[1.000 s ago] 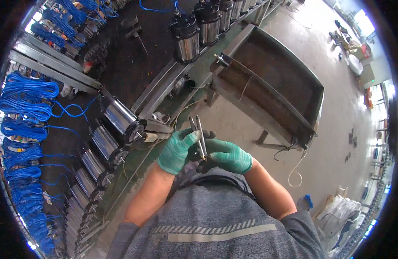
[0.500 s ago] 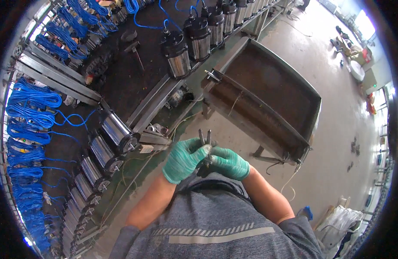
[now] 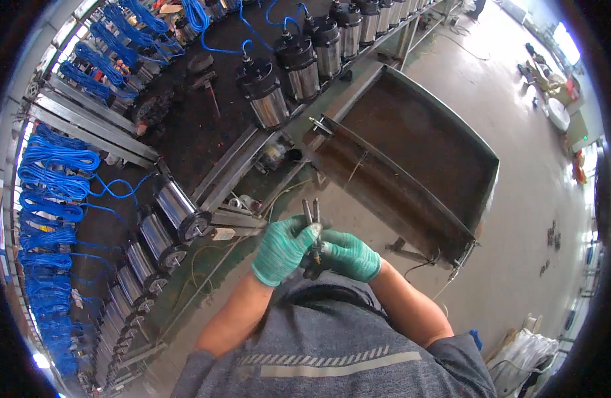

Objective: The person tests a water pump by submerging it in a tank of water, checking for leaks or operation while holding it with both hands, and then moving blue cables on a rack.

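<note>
In front of my waist, my left hand (image 3: 279, 251) in a green-striped work glove is closed round a dark two-pronged metal tool (image 3: 312, 211). Its two slim prongs stick up past my thumb, slightly apart. My right hand (image 3: 352, 256), gloved the same way, is closed at the lower part of the tool, fingertips close to those of the left. A small brass-coloured bit shows between the hands, but the gloves hide most of what lies there, so I cannot tell the tool's exact kind.
Ahead to the right stands a rusty metal trough (image 3: 418, 119) with a bar across it. Steel pump cylinders (image 3: 269, 99) with blue cables line the bench ahead. More cylinders (image 3: 176, 205) lie in a row at left, beside coiled blue cables (image 3: 57, 166). White sacks (image 3: 527, 355) sit at lower right.
The view has shifted slightly, so the trough and bench sit a little lower in it. My hands keep nearly the same hold on the tool.
</note>
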Demonstrator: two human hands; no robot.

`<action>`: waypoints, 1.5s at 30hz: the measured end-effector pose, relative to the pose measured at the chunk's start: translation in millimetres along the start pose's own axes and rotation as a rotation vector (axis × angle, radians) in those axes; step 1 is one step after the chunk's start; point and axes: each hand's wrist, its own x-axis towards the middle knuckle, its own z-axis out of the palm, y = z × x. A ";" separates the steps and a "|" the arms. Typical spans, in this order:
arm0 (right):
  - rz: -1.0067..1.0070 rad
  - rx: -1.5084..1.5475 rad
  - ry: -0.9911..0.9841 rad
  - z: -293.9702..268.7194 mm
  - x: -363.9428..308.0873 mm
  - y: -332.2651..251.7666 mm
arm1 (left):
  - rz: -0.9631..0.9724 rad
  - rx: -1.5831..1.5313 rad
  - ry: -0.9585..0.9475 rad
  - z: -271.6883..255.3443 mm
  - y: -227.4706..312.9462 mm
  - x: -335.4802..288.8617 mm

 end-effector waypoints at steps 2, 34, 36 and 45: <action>0.014 0.016 -0.010 -3.5 5.6 -1.8 | 0.005 0.024 0.020 -0.6 0.9 3.7; 0.891 -0.396 1.239 -11.8 -110.9 6.4 | -0.278 0.558 0.185 -137.0 -228.4 409.7; 0.905 -0.373 1.255 -6.6 -99.8 3.2 | -0.260 0.556 0.194 -130.1 -235.8 421.2; 0.864 -0.325 1.280 -3.3 -76.6 -12.0 | -0.125 0.532 0.112 -99.4 -254.0 452.8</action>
